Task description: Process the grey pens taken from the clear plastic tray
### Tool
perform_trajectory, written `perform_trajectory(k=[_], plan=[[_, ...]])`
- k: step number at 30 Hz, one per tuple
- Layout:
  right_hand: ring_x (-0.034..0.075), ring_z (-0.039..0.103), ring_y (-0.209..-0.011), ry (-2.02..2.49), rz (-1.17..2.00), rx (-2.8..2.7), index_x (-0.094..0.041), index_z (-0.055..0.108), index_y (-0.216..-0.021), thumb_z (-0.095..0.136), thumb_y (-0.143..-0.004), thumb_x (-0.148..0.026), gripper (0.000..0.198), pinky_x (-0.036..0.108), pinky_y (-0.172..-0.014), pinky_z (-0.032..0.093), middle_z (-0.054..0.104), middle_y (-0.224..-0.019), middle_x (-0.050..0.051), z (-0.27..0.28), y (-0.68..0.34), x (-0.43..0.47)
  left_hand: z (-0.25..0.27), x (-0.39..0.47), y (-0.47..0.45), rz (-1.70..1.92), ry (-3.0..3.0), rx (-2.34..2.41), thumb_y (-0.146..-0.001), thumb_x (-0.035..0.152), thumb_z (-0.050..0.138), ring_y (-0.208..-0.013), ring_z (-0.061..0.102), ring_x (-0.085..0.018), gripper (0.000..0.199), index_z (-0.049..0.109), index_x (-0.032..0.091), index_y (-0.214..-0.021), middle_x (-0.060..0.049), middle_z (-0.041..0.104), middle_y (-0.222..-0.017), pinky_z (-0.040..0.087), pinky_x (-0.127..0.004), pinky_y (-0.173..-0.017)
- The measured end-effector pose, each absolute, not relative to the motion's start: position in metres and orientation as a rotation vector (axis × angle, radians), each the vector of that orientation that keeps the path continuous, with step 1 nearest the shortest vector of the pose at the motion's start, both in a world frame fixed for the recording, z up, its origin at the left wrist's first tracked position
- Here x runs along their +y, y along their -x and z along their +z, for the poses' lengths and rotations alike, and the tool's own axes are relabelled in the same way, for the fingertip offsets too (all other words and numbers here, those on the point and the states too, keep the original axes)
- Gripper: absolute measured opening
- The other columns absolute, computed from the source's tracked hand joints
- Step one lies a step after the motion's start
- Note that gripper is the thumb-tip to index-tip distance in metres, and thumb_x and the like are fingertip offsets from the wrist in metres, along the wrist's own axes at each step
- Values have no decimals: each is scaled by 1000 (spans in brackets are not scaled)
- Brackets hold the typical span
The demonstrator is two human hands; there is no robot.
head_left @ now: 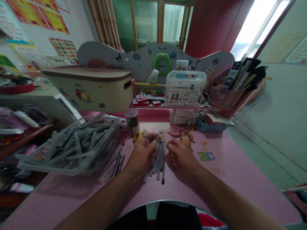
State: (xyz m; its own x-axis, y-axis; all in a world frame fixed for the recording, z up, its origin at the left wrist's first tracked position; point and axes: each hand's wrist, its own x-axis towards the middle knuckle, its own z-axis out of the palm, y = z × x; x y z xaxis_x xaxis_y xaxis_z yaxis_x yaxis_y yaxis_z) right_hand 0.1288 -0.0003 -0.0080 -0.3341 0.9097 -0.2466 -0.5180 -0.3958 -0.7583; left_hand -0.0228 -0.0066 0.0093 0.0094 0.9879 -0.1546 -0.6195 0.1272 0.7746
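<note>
A bundle of clear-barrelled pens (159, 159) with dark ends stands out over the middle of the pink desk. My left hand (143, 152) is closed around its left side, thumb near the upper ends. To the right of the bundle, my right hand (179, 156) is closed with curled fingers, close beside the pens; what it pinches, if anything, is too small to make out. A clear plastic bin (96, 166) at the left holds many similar pens (78, 140). Between the bin and my left forearm lie several loose pens (117, 164).
Behind my hands stands a clear cup (132, 120) with dark contents. A lidded cream box (96, 91), a clear carry case (185, 89) and a green clock (161, 65) are at the back. A blue box (212, 126) sits at the right rear of the desk (240, 182).
</note>
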Motion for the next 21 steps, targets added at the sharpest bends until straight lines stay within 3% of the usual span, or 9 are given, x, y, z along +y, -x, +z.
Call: perform_trajectory(k=[2,6,9,13,17,21], plan=[[3,21,-37,706,1948,-747,-21,55,-86,80,-76,-31,28,15,-35,17,34,-48,-13,-8,-123,-8,7,-8,19,1374,-544,814,-83,26,75,-58,55,-7,14,67,14,-84,-2,63,-77,47,-15,-53],[5,21,-39,820,1859,-849,-21,58,-89,73,-82,-39,25,17,-37,18,35,-50,-12,-7,-126,-4,11,-8,24,1359,-343,762,-98,26,53,-78,70,-18,30,55,15,-69,-7,67,-81,59,-28,-68],[9,33,-44,977,1431,-1095,-23,59,-89,63,-87,-37,15,21,-41,28,44,-58,-7,-3,-134,3,16,-10,23,1173,-143,792,-100,20,45,-73,72,-19,28,56,15,-75,-7,66,-73,61,-32,-67],[17,58,-76,1004,771,-1527,-26,62,-96,50,-93,-24,13,31,-69,48,61,-85,2,-1,-136,-1,12,-19,10,1009,-53,735,-99,15,46,-72,73,-18,21,62,11,-85,-11,70,-82,61,-30,-69],[22,59,-92,893,445,-1850,-27,61,-108,45,-96,-16,22,38,-83,49,65,-98,5,-9,-131,-10,7,-25,-2,982,-21,632,-97,11,44,-77,73,-19,22,66,7,-94,-13,71,-89,61,-29,-73],[26,57,-97,891,240,-2085,-21,62,-111,50,-96,-16,20,43,-89,46,66,-103,9,-16,-126,-8,11,-25,-7,1040,109,621,-95,2,38,-64,68,-11,28,66,5,-100,-9,69,-80,55,-16,-60]])
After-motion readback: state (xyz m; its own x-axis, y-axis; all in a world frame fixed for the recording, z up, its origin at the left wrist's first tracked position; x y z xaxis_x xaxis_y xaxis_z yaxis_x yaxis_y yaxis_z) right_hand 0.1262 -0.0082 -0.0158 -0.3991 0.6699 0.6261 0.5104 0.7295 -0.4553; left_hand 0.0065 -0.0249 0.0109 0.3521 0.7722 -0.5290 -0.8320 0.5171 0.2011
